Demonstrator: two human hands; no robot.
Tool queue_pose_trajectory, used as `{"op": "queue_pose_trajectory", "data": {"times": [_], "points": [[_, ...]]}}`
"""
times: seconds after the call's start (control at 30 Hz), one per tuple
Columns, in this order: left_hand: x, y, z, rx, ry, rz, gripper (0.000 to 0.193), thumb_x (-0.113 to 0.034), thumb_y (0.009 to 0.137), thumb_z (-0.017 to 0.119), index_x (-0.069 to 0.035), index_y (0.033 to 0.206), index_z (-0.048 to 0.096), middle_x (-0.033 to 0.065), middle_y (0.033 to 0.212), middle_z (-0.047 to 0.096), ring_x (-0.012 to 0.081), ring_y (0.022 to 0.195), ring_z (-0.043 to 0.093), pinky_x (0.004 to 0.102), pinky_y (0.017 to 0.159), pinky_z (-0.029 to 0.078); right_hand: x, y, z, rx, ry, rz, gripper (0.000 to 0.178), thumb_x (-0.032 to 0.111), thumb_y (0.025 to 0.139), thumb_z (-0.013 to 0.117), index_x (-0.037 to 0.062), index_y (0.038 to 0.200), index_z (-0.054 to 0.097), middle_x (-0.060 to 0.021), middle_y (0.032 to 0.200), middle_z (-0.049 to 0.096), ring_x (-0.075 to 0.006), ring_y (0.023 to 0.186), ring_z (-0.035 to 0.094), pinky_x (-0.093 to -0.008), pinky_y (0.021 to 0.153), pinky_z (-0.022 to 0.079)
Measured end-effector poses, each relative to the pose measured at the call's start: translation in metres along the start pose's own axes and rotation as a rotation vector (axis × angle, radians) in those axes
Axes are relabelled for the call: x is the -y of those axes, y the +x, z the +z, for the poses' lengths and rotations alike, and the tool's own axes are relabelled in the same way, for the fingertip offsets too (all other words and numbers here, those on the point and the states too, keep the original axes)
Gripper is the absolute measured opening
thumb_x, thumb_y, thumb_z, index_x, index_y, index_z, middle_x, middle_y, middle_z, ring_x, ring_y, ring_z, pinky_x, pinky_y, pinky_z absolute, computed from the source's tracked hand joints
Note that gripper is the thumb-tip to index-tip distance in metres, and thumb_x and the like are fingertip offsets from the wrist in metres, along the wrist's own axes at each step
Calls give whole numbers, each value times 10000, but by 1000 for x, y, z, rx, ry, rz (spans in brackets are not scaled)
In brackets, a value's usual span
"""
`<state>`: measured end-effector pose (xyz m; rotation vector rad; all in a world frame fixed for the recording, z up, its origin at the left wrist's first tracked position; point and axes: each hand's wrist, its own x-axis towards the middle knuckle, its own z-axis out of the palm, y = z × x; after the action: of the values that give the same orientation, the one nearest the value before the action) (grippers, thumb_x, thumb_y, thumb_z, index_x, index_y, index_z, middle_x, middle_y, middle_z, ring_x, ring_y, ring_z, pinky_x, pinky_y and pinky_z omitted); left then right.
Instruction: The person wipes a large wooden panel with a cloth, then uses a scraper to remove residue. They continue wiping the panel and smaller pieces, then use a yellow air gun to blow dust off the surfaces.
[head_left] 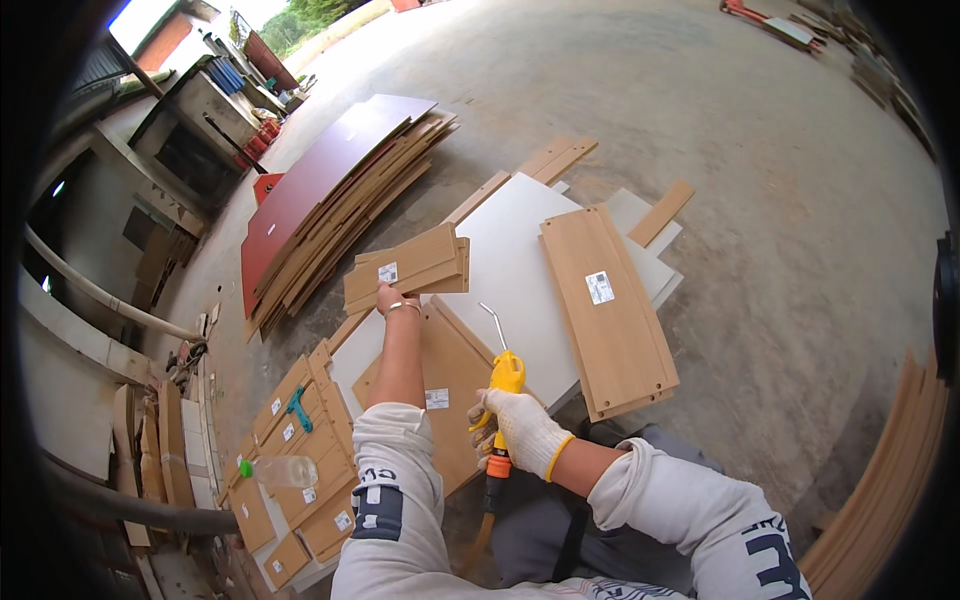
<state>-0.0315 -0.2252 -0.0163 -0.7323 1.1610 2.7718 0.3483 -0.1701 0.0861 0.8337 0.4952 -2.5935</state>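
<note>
My right hand (527,425), in a white knit glove with a yellow cuff, is wrapped round a yellow air blow gun (508,372). Its bent metal nozzle points away from me, and an orange coupling joins its hose below. My bare left hand (396,299), with a band at the wrist, grips the near edge of a short wood-coloured panel (420,262) bearing a white label. That panel overlaps others of similar size. Beneath lies a large white board (500,240). Right of the gun, a longer labelled wood-coloured panel (610,310) rests on the white board.
A stack of boards with a reddish top (330,170) stands far left. Nearer left, smaller labelled panels (300,430) carry a teal tool (298,408) and a clear bottle (285,471) with a green cap. More long boards (885,480) lie at the lower right on the concrete floor.
</note>
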Motion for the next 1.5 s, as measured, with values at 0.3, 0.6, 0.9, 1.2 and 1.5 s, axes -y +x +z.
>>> {"op": "queue_pose_trajectory", "data": {"times": [0.3,0.6,0.9,1.2,1.5], "points": [[-8,-14,-17,61,53,40,446,-346,1038,474,-8,1328,504,133,1256,626,321,1094,661,508,860,591,7,4,-4,46,-78,-6,245,340,975,532,147,826,501,-45,698,474,-167,502,417,-366,502,404],[3,-40,-9,266,61,6,504,-392,1055,451,-17,1387,498,131,1390,564,308,1219,585,472,1019,500,4,2,2,-38,-7,-46,208,305,970,548,129,879,485,-70,716,500,-187,520,442,-384,491,411],[29,-80,-2,246,56,-55,555,-506,1043,410,-95,1407,494,80,1429,541,300,1278,535,472,1083,429,2,2,5,12,-70,18,241,322,949,527,97,863,531,-67,675,515,-180,486,463,-383,478,440],[32,-71,2,408,140,-1,674,-603,1005,422,-103,1458,438,86,1448,510,296,1292,507,441,1078,428,-1,3,1,54,-132,28,228,312,951,558,102,866,537,-69,683,520,-179,501,473,-367,486,437],[-2,-21,-23,1445,-119,-336,644,-595,985,444,-34,1274,570,128,1060,639,252,869,612,400,779,520,-7,-8,4,181,-204,-52,192,285,965,578,113,885,553,-86,709,546,-193,524,498,-380,492,450]]}}
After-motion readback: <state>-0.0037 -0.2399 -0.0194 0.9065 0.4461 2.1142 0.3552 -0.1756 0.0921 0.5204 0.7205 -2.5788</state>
